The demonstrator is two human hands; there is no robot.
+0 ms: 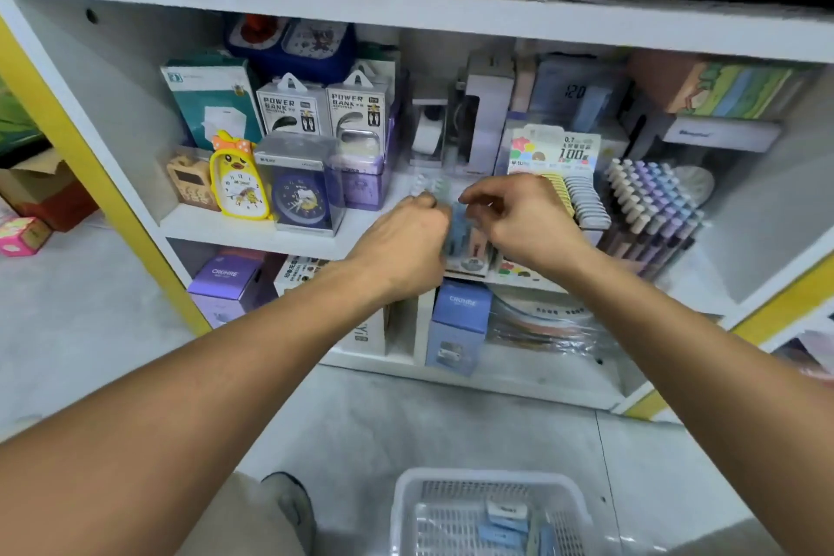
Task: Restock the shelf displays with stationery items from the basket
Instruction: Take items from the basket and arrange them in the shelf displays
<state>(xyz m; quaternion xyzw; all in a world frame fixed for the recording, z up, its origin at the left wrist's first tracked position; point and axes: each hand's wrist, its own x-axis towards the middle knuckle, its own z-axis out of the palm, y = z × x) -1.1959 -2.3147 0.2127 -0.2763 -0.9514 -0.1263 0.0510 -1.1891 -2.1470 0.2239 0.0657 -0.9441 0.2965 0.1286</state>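
1. Stationery item: a small, pale blue packet, blurred, held between both hands just above the front edge of the middle shelf, beside the display of pens. Its exact kind cannot be told.
2. Left hand: fingers curled, its grip closed on the left side of the blue packet; the fingertips are hidden behind the knuckles.
3. Right hand: thumb and forefinger pinch the top right of the same packet; the other fingers are curled.
4. Basket: one white, perforated plastic basket on the floor, at the lower edge of the view. It holds several small items, pale blue and white; at least three show, the rest are cut off by the frame.
5. Pen display: one tiered rack of capped pens in rows of cream, lilac and blue, to the right of the hands; too many and too blurred to count.
6. Clip rows: two rows of flat pieces, one yellow and one grey, just right of the right hand.
7. Power bank boxes: two, side by side, at the back left of the shelf.
8. Clocks: one yellow duck clock and one dark blue clock in a clear box, standing next to each other.
9. Lower shelf: two boxes marked CRUHRE, one purple, one blue.
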